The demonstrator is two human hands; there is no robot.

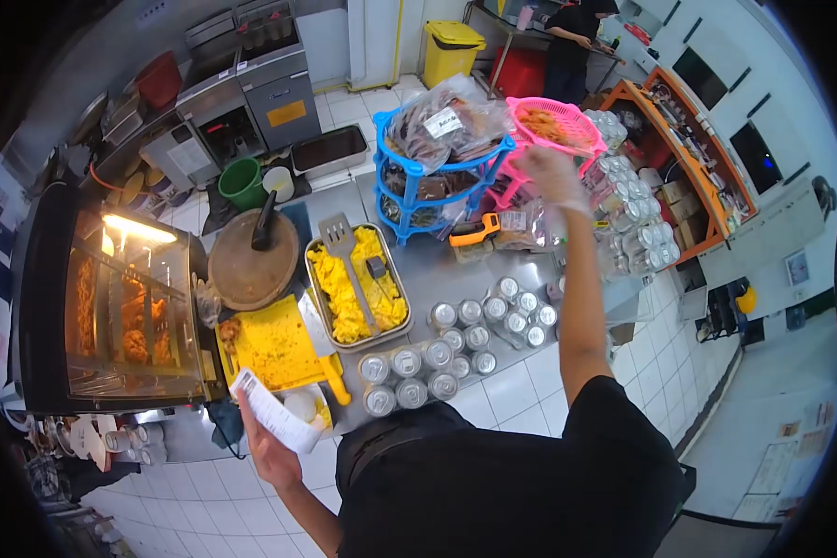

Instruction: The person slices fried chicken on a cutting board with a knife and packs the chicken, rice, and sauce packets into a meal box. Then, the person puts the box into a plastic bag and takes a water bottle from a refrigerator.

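Steel counter (442, 265) in kitchen. Left hand (270, 456) grips printed paper slip (277, 417) near yellow cutting board (274, 344); gloved right hand (553, 179) at pink basket (593, 138), can't tell if its fingers are open or closed.

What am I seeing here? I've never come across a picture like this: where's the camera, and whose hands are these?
There's no machine at work here. One camera, worn on a person's head, looks forward and down, so the black shirt is the wearer's. The left hand holds a paper slip. The right hand, apparently in a clear glove, is at the pink basket; I can't tell whether it grips anything. On the metal counter are a tray of yellow food with a spatula, a yellow board, and cans.
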